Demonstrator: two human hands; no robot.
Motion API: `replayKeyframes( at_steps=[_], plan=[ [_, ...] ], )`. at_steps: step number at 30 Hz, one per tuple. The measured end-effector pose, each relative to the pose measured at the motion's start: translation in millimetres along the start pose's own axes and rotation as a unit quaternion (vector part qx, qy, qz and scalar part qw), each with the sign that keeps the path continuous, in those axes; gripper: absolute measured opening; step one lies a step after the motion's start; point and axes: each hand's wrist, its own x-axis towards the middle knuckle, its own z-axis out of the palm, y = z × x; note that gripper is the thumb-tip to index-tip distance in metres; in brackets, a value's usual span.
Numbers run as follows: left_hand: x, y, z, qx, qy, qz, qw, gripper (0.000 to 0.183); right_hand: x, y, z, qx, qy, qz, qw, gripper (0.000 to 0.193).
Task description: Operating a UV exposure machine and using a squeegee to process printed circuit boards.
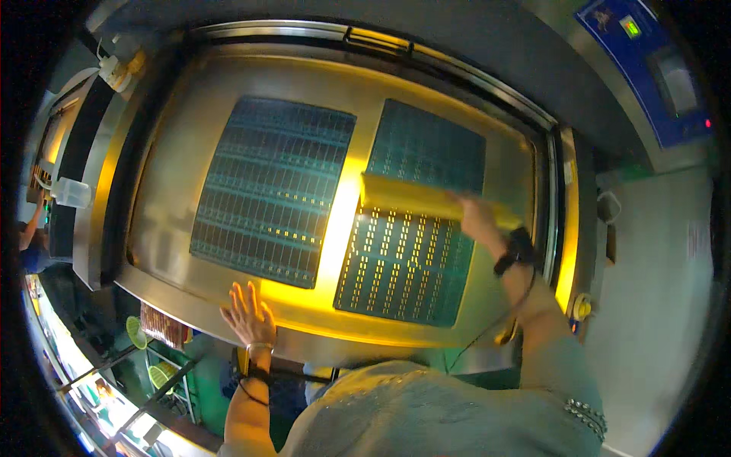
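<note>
Two dark green circuit board panels lie side by side on a metal machine bed: the left panel and the right panel. Across the right panel stretches a long yellow roller-like tool, blurred, its exact kind unclear. Closed around the right end of that tool is my right hand, with a black strap and cord at its wrist. My left hand rests with fingers spread on the near rim of the metal bed, below the left panel, holding nothing.
A dark raised frame with a metal bar borders the far side. Upper right stands a blue control panel with a small screen. Left of the bed are a translucent bottle and another person's arm. Green baskets stand lower left.
</note>
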Motion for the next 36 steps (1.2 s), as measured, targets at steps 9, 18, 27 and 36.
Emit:
replayKeyframes(
  at_steps=[9, 18, 27, 36],
  plan=[
    [2, 5, -17, -0.043, -0.025, 0.0, 0.999, 0.055, 199, 84, -50, -0.057, 0.083, 0.038, 0.994, 0.056],
    [10, -23, -1, -0.165, 0.057, 0.056, 0.983, 0.043, 13, -88, -2, 0.004, -0.057, 0.028, 0.998, 0.041],
    [119, -207, 10, -0.026, 0.128, -0.119, 0.984, 0.042, -86, -318, 86, -0.047, 0.003, -0.229, 0.972, 0.056],
    [121, -219, 18, -0.076, 0.08, -0.146, 0.983, 0.045, 230, -302, 9, -0.025, 0.056, -0.094, 0.994, 0.059]
  ],
)
